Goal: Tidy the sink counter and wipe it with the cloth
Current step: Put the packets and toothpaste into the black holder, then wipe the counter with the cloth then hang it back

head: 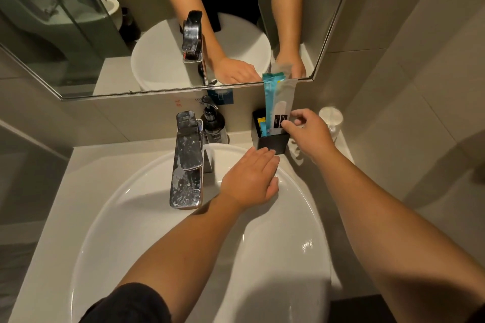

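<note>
A small black holder box point(271, 144) stands on the white counter point(86, 165) at the back right of the round basin point(288, 257). Tall amenity packets point(275, 102), one teal and one clear, stick up out of it against the mirror. My right hand point(308, 135) pinches the lower part of the clear packet at the box's rim. My left hand point(252, 179) lies flat, fingers together, on the basin's back rim, with its fingertips touching the front of the box. No cloth is in view.
A chrome tap point(186, 160) stands behind the basin at the middle. A dark pump bottle point(214, 123) is just behind it. An upturned glass point(331, 117) stands in the right corner by the wall. The mirror point(131, 34) hangs close above the counter.
</note>
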The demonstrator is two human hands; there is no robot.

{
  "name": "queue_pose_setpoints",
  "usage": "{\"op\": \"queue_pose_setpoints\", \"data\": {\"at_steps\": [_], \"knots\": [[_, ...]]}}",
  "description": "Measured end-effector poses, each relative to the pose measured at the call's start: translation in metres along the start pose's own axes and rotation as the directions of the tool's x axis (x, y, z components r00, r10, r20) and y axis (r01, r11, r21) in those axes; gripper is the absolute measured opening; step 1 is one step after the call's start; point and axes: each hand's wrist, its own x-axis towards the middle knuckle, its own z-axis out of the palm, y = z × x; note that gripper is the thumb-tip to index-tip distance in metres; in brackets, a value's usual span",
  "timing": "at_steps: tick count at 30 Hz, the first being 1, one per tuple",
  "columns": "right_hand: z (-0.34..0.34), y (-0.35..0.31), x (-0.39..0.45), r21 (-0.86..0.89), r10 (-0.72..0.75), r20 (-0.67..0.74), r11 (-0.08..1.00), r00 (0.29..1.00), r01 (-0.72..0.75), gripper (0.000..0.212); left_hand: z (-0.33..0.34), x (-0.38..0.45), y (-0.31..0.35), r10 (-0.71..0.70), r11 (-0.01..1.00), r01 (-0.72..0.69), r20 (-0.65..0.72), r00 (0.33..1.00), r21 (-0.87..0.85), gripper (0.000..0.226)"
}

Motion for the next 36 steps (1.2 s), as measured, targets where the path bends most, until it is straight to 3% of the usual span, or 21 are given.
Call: {"op": "queue_pose_setpoints", "data": {"at_steps": [7, 14, 20, 25, 36], "knots": [[-0.029, 0.005, -0.05, -0.419, -0.165, 0.007, 0.895, 0.986, 0.152, 0.048, -0.02, -0.001, 0.013, -0.159, 0.986, 0.16, 0.034, 0.987, -0.036, 0.051], [-0.049, 0.0, -0.117, -0.594, -0.199, 0.103, 0.774, 0.975, 0.221, 0.053, -0.062, -0.021, 0.042, -0.231, 0.971, 0.23, 0.003, 0.973, -0.057, 0.039], [-0.052, -0.016, -0.164, -0.647, -0.205, 0.161, 0.717, 0.965, 0.26, 0.056, -0.091, -0.058, 0.06, -0.231, 0.973, 0.23, -0.017, 0.973, -0.021, 0.038], [-0.05, -0.027, -0.203, -0.628, -0.316, 0.172, 0.694, 0.933, 0.351, 0.048, -0.111, -0.102, 0.073, -0.209, 0.977, 0.211, -0.039, 0.977, 0.033, 0.037], [-0.041, -0.02, -0.346, -0.559, -0.431, 0.213, 0.683, 0.877, 0.471, 0.05, -0.147, -0.24, 0.142, -0.328, 0.934, 0.342, -0.13, 0.936, 0.104, 0.033]]}}
